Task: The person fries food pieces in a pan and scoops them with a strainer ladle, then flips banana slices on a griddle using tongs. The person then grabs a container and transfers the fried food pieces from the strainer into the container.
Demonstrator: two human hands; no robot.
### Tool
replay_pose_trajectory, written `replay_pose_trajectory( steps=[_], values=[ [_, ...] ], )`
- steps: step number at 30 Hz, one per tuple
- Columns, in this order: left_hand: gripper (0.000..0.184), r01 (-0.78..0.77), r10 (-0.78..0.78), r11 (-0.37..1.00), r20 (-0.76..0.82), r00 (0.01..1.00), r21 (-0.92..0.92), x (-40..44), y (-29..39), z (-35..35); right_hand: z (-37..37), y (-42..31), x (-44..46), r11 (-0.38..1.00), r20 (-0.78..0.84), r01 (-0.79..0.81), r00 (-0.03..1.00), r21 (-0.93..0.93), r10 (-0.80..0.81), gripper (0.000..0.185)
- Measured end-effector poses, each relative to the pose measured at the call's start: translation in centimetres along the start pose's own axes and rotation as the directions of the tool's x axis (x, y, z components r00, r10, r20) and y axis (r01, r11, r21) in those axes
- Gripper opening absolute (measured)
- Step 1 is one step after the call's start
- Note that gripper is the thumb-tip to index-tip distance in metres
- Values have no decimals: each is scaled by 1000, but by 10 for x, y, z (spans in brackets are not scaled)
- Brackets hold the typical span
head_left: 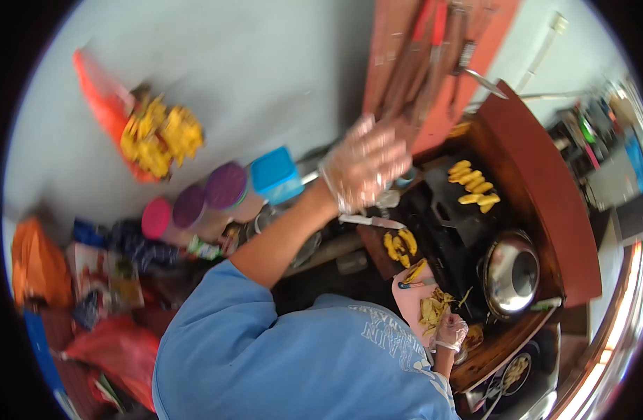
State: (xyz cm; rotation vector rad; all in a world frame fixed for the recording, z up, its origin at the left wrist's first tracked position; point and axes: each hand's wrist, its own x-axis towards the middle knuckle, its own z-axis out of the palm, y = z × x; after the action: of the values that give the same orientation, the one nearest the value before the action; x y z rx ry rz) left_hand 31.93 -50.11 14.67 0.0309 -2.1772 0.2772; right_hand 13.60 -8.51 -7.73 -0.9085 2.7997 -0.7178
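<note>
My left hand (367, 168), in a clear plastic glove and blurred by motion, is raised near the wall with its fingers apart and nothing visible in it. Below it lies a knife (374, 222) with a white handle. My right hand (450, 330), also gloved, is low at the edge of a pink cutting board (408, 301), fingers curled beside banana peels (433, 309); whatever is in it is hidden. A small blue-handled tool (414, 284) and a banana (414, 270) lie on the board. Several ripe bananas (400, 245) sit just beyond.
Peeled banana pieces (473, 183) lie on a black surface near a domed metal lid (512, 273). A red wooden rack (398, 70) holds long utensils. Lidded tubs (225, 185) line the wall below a hanging banana bunch (160, 136). A pan (517, 374) stands lower right.
</note>
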Motion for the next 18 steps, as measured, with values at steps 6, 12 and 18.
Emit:
replay_pose_trajectory(
  steps=[6, 12, 18],
  values=[
    [22, 952, -985, 99, 109, 135, -289, -232, 136, -22, -5, -15, 24, 989, 53, 124, 990, 78, -129, 32],
    [119, 272, -703, -506, 208, -680, -819, -277, 54, -96, 1, -27, 35, 974, 129, 219, 966, 51, -224, 20],
    [125, 27, -716, -248, 164, -679, -968, -354, 5, -126, 5, -29, 31, 945, 103, 310, 942, 103, -320, 33]
  ],
)
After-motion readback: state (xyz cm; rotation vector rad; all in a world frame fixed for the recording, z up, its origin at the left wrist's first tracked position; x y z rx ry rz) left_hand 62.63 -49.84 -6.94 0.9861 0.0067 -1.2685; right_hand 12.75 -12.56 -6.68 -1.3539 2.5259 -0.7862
